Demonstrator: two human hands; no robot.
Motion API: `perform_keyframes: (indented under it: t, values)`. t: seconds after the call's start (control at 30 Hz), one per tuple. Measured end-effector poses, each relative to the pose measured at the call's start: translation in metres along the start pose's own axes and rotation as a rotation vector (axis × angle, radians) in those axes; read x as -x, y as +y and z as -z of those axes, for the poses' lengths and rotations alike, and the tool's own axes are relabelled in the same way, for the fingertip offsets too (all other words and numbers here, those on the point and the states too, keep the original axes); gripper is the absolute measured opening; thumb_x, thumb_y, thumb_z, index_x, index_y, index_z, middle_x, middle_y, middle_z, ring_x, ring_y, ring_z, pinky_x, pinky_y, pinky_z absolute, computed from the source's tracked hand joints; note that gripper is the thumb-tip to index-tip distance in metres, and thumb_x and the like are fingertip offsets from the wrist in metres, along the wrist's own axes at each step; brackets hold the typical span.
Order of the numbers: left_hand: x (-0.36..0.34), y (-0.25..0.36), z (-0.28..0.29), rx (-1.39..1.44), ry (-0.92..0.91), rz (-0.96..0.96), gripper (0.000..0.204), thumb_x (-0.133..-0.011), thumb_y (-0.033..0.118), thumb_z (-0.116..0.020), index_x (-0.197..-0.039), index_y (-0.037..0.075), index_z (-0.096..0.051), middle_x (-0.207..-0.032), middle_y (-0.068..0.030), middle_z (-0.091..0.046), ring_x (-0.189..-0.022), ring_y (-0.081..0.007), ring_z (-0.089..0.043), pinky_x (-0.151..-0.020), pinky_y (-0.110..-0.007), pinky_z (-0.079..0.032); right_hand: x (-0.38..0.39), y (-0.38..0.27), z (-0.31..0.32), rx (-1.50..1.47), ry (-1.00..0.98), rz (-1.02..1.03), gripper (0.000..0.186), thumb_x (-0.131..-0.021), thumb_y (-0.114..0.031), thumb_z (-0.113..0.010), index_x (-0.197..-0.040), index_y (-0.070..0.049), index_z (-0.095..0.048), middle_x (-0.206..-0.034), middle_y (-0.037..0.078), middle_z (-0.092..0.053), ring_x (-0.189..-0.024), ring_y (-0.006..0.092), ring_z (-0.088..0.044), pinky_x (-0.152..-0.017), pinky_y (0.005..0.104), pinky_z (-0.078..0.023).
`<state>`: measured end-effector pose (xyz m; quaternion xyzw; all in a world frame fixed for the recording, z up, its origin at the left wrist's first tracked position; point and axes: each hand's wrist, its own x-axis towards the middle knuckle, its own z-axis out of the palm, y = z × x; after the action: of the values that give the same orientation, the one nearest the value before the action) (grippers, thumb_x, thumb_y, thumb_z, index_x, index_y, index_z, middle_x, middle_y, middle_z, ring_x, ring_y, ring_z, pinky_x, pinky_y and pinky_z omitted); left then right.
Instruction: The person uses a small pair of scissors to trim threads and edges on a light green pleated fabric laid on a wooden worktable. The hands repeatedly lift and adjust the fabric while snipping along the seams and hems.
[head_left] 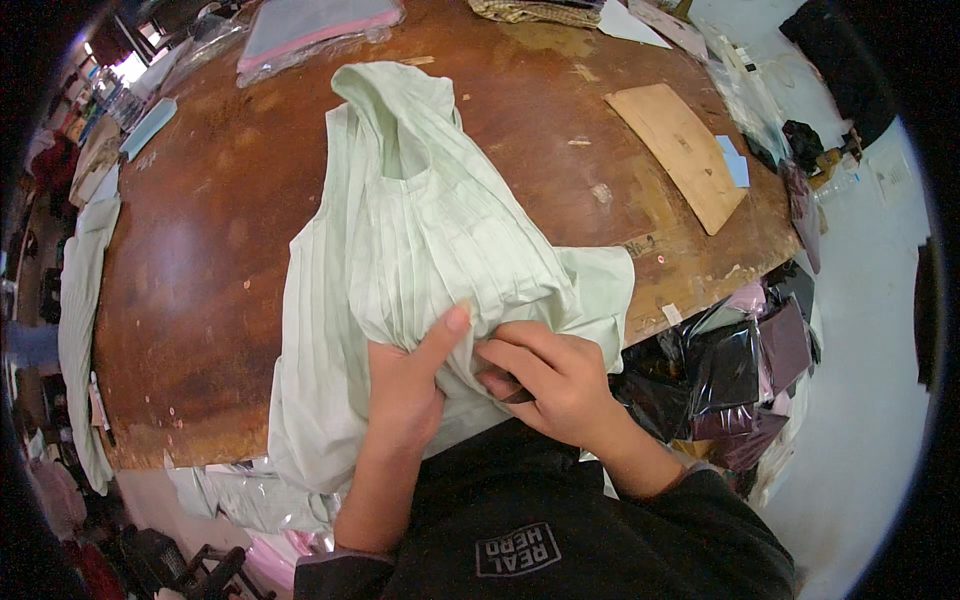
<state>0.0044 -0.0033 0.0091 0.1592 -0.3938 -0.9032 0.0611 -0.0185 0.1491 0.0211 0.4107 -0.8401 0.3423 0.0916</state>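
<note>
A pale mint-green pleated garment (420, 230), with an opening at its upper end, lies bunched over the wooden table's near edge. My left hand (410, 390) grips its lower middle, thumb over the pleats and fingers hidden in the cloth. Beside it, my right hand (545, 380) has curled fingers against the same cloth, around a small dark thing that I cannot make out.
The wooden table (190, 270) holds a brown card (675, 150), blue papers, bagged items (315, 30) and folded fabric (530, 10). Pale cloth (85, 300) runs along its left edge. Several dark packaged bundles (720, 370) are piled below the right edge.
</note>
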Motion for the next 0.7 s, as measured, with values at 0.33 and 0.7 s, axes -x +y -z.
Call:
perform_keyframes:
  t: [0.33, 0.7]
  values:
    - [-0.002, 0.009, 0.001, 0.072, 0.054, 0.073, 0.055, -0.08, 0.001, -0.065, -0.128, -0.001, -0.039, -0.121, -0.0116, -0.052, -0.107, -0.0181, -0.053, -0.091, -0.03, -0.043, -0.007, -0.009, 0.013, -0.382, 0.134, -0.379, 0.032, -0.08, -0.021, -0.066, -0.102, -0.002, -0.053, -0.091, 0.015, -0.058, -0.078, 0.0288, -0.061, -0.067, 0.0339, -0.049]
    - [0.004, 0.007, 0.0, 0.078, 0.008, 0.007, 0.054, -0.08, 0.001, -0.065, -0.128, -0.001, -0.039, -0.121, -0.0096, -0.052, -0.107, -0.0163, -0.052, -0.091, -0.029, -0.042, -0.028, -0.012, 0.019, -0.099, 0.09, -0.119, 0.026, -0.071, -0.005, -0.07, -0.093, 0.001, -0.061, -0.083, 0.013, -0.061, -0.073, 0.0255, -0.059, -0.063, 0.0309, -0.045]
